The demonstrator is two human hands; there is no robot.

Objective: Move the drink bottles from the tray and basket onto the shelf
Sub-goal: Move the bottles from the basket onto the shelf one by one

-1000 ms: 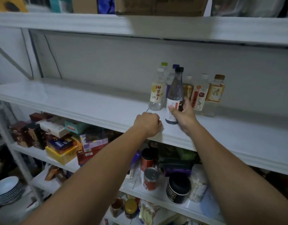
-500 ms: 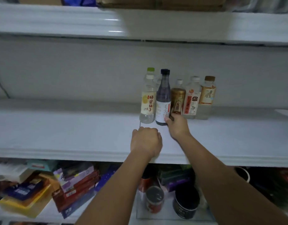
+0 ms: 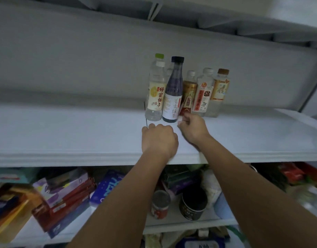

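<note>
the right hand [image 3: 193, 129] sits at the foot of the dark-capped bottle [image 3: 173, 97], fingers curled in and pinching nothing that shows. whether a fingertip touches a label there, i cannot tell. the left hand [image 3: 159, 138] is balled into a fist, resting on the shelf [image 3: 64, 133] just near of the row, with nothing visible inside it.

the dark-capped bottle stands upright on the shelf, in a tight row. the yellow-label bottle [image 3: 155, 93] touches it on the left. to its right stand the gold bottle [image 3: 189, 93], the red-and-white bottle [image 3: 203, 93] and the brown-capped bottle [image 3: 220, 90]. a green-capped bottle [image 3: 159, 56] peeks up from behind. the tray and basket are out of view, so how many bottles remain i cannot say.

the risk, as i judge it, is the pull-away. the bottles are tall, narrow and packed shoulder to shoulder, and a knuckle catching one base could tip it into its neighbours and topple the row. the two hands are also close together, so they could bump. anything knocked off the near edge would drop towards the cans [image 3: 160, 204] and boxes [image 3: 64, 197] on the lower shelf.
</note>
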